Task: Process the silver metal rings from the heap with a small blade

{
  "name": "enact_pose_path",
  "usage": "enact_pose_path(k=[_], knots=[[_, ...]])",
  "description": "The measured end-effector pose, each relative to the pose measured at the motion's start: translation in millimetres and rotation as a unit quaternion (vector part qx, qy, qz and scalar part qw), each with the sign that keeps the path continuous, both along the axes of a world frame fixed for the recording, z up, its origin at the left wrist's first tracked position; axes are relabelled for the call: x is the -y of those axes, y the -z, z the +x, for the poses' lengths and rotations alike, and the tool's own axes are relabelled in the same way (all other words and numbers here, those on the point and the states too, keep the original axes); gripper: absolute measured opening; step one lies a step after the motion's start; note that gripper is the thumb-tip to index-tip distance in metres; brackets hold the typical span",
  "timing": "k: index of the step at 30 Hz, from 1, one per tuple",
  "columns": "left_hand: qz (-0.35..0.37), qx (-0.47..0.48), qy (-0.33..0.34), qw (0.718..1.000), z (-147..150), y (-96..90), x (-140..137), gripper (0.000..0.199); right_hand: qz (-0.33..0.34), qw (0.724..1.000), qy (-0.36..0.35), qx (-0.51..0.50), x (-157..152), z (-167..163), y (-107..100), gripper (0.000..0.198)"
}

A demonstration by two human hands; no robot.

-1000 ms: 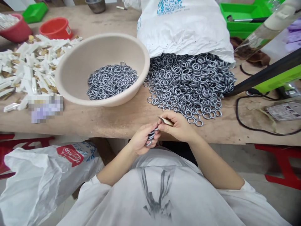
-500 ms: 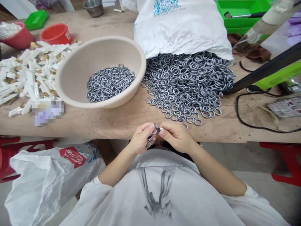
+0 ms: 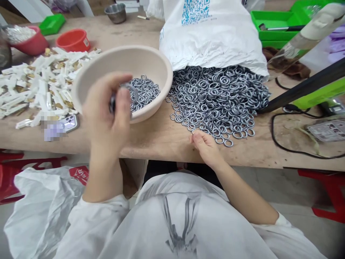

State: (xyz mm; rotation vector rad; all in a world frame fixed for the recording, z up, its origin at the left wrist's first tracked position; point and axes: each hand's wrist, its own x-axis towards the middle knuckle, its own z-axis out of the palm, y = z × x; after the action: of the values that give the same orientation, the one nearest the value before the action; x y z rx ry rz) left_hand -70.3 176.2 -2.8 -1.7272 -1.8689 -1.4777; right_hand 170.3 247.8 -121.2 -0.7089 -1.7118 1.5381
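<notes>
My left hand (image 3: 106, 108), smeared by motion, is over the near left rim of a beige basin (image 3: 121, 54). Glossy grey rings (image 3: 132, 88) show between its thumb and fingers. More rings of the same kind (image 3: 145, 93) lie inside the basin. To the right, my right hand (image 3: 207, 146) is at the near edge of a large heap of grey rings (image 3: 215, 97). Its thumb and fingers are pressed together, and what they hold, if anything, is hidden. The heap spills out of a white sack (image 3: 212, 43) onto the wooden table (image 3: 156, 144).
White plastic pieces (image 3: 37, 86) cover the table's left side, with a phone (image 3: 70, 123) in front. Red bowls (image 3: 72, 40), a metal bowl (image 3: 115, 13) and green trays (image 3: 275, 21) stand farther back. A dark bar (image 3: 304, 84) and a black cable (image 3: 272, 133) are at right.
My left hand has moved left and up from beside my right hand to the basin, carrying rings. My right hand has shifted slightly right; the dark pointed thing at its fingertips no longer shows.
</notes>
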Motion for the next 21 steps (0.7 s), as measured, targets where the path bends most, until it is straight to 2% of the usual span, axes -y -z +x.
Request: enact_pose_path(k=[1, 2, 4, 5, 6, 7, 9, 10, 11, 12, 13, 14, 16, 17, 18, 21], knots=[[-0.049, -0.106, -0.033, 0.993, -14.2, -6.3, -10.5, 0.033, 0.003, 1.000, 0.000, 0.001, 1.1, 0.0, -0.8, 0.062], [-0.098, -0.159, -0.068, 0.980, -26.1, -9.9, -20.5, 0.028, 0.010, 1.000, -0.002, -0.001, 2.3, 0.1, -1.5, 0.062], [-0.277, -0.216, -0.168, 0.921, -40.3, -11.4, -35.8, 0.026, 0.026, 1.000, -0.002, -0.003, 4.1, 1.5, -2.6, 0.059], [-0.331, -0.225, -0.203, 0.893, -41.6, -10.5, -40.2, 0.027, 0.034, 0.999, -0.001, -0.003, 4.6, 2.8, -2.9, 0.059], [-0.358, -0.225, -0.227, 0.878, -39.0, -8.8, -42.4, 0.029, 0.040, 0.999, 0.001, -0.001, 4.7, 4.5, -3.0, 0.058], [-0.347, -0.221, -0.224, 0.883, -32.8, -6.4, -42.8, 0.032, 0.045, 0.999, 0.007, -0.001, 4.7, 6.5, -2.9, 0.058], [-0.240, -0.191, -0.184, 0.934, -12.0, 1.9, -41.4, 0.032, 0.043, 0.999, 0.025, -0.011, 4.0, 10.5, -2.1, 0.056], [-0.186, -0.174, -0.137, 0.957, 0.9, 8.7, -41.5, 0.032, 0.036, 0.999, 0.035, -0.020, 3.7, 12.2, -1.8, 0.054], [-0.153, -0.160, -0.072, 0.973, 14.2, 17.7, -43.0, 0.034, 0.028, 0.998, 0.045, -0.028, 3.5, 13.6, -1.7, 0.051], [-0.164, -0.155, 0.013, 0.974, 26.8, 28.8, -46.2, 0.035, 0.020, 0.998, 0.055, -0.037, 3.5, 14.9, -2.0, 0.049], [-0.226, -0.161, 0.087, 0.957, 37.7, 41.4, -51.0, 0.034, 0.014, 0.997, 0.062, -0.044, 3.8, 16.0, -2.7, 0.047], [-0.304, -0.174, 0.116, 0.929, 46.4, 54.9, -56.7, 0.033, 0.013, 0.997, 0.066, -0.046, 4.4, 17.2, -3.6, 0.044], [-0.423, -0.200, 0.087, 0.880, 56.2, 80.6, -67.6, 0.043, 0.026, 0.996, 0.076, -0.041, 6.0, 20.7, -5.5, 0.038], [-0.447, -0.215, 0.071, 0.865, 57.6, 91.4, -71.4, 0.051, 0.034, 0.995, 0.083, -0.034, 6.6, 23.0, -5.7, 0.034], [-0.457, -0.227, 0.067, 0.858, 57.4, 100.1, -73.3, 0.050, 0.042, 0.995, 0.090, -0.023, 6.9, 25.6, -5.2, 0.032], [-0.430, -0.247, 0.078, 0.865, 51.6, 115.1, -70.3, 0.031, 0.038, 0.993, 0.115, 0.004, 4.6, 32.9, 1.7, 0.032]])
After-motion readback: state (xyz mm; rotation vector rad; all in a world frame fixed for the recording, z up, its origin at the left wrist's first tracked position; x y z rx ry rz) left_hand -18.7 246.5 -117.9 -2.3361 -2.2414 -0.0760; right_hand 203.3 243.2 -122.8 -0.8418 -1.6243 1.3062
